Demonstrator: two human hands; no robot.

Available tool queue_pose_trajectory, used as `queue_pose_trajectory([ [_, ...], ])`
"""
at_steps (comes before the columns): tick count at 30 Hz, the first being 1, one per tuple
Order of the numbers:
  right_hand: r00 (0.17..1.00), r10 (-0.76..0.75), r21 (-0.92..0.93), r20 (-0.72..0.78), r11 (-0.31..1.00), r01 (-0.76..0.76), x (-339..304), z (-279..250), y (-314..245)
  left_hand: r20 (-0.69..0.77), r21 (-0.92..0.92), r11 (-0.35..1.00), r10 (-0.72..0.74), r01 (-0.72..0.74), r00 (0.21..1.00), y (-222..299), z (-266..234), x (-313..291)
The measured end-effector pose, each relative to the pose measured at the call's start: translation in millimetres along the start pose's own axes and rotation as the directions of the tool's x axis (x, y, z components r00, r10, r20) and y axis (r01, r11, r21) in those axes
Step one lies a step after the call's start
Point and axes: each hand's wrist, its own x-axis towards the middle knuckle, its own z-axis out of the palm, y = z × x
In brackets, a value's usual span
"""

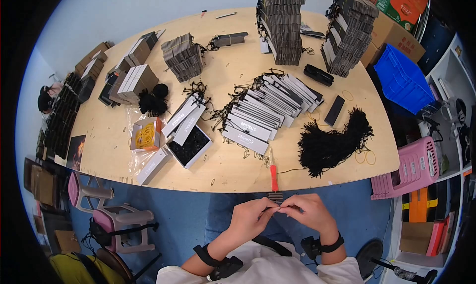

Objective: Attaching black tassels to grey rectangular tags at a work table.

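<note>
Just off the table's near edge, my left hand (249,218) and my right hand (310,212) meet fingertip to fingertip. Both are closed in a pinch; whatever is between the fingers is too small to make out. Right beyond the fingertips shows a small stack of grey tags (275,196), partly hidden by the hands. A tool with a red handle (273,179) lies at the table edge, its thin metal tip pointing away from me. Farther in, a fanned row of grey-white tags (263,116) with black cords is spread out. To its right lies a bundle of black cords (331,147).
Tall tag stacks (282,33) stand at the back of the table (233,177). Left of the fanned tags are a box of black bits (191,146) and a box of yellow rubber bands (145,135). A blue crate (404,78) and pink stool (409,167) sit at right.
</note>
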Motion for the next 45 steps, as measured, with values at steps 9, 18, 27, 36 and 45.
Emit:
queue_pose_trajectory([
  [9,0.977,-0.206,-0.246,0.055,0.945,0.213,1.1,-8.4,-11.4,0.049,-0.015,0.999,0.04,-0.039,0.998,2.5,-6.7,0.0],
  [18,0.954,-0.236,-0.24,0.187,0.93,0.277,-7.2,-17.1,-11.1,0.144,-0.088,0.996,-0.002,0.015,0.99,-5.4,-9.1,-7.1],
  [27,1.0,-0.004,-0.11,0.008,0.994,0.005,-22.8,-21.9,13.6,0.192,-0.129,0.991,0.057,-0.032,0.98,-14.3,-5.3,-2.5],
  [36,0.986,0.157,-0.102,-0.051,0.982,-0.162,-41.5,-40.5,27.5,0.26,-0.134,0.981,-0.101,0.139,0.96,-25.8,-5.5,-12.3],
  [45,0.955,0.258,-0.017,-0.145,0.965,-0.263,-53.7,-51.0,49.0,0.048,0.037,0.996,0.074,-0.075,0.996,-27.9,7.6,-11.8],
])
